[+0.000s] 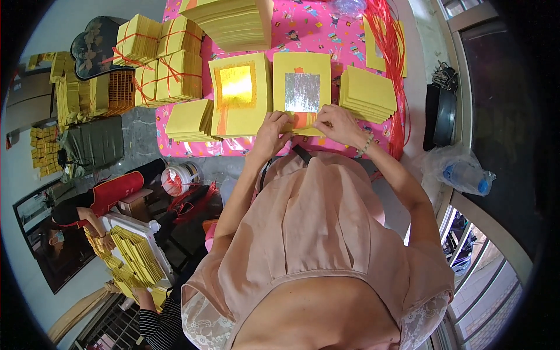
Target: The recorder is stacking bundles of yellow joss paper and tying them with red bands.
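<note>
A yellow joss paper sheet with a silver foil square (302, 92) lies in front of me on the table, apparently on top of a stack. At its near edge, my left hand (273, 134) pinches the left corner. My right hand (339, 124), a bracelet on its wrist, is closed on the same edge further right. Between the hands the edge is folded up into a narrow strip over an orange-red patch. Just left stands a stack of yellow joss paper with a gold foil square (235, 85). Folded yellow papers (365, 94) lie beside my right hand.
More folded papers (190, 118) lie at the left on the pink patterned tablecloth (300, 35). Bundles tied with red string (169, 76) and a tall paper stack (230, 26) stand behind. Red strings (395, 87) hang over the right edge. At lower left, other people handle yellow papers (135, 254).
</note>
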`<state>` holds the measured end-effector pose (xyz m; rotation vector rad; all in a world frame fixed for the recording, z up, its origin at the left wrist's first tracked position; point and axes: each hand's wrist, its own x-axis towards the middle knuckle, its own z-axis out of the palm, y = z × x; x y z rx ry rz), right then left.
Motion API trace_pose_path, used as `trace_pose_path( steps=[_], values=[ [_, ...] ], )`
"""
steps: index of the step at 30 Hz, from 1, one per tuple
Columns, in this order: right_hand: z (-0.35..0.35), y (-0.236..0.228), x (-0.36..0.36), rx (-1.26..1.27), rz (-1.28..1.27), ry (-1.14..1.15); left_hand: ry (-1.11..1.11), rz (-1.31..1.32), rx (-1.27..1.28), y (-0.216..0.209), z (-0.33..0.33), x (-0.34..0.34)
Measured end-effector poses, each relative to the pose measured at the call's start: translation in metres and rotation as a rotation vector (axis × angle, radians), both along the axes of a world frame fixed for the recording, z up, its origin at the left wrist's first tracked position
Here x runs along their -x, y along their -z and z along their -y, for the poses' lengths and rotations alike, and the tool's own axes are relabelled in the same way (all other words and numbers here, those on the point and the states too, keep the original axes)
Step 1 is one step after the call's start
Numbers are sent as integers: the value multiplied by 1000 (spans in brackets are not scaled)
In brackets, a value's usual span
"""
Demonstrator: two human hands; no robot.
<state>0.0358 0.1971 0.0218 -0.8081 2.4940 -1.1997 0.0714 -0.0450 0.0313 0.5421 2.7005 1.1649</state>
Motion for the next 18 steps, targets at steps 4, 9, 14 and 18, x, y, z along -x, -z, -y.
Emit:
trace_pose_path(
  steps=[4,9,14,18],
  values=[
    [-1,2,1,3,17,3,-4,13,-1,-2,0,0],
    [0,-2,1,-41,17,-24,-6,3,-1,-2,0,1],
    [-2,-1,-5,-58,-178,-96,-18,20,18,-1,2,3],
    [-2,-7,-8,-91,-251,-125,-12,24,42,-3,2,4]
  ],
)
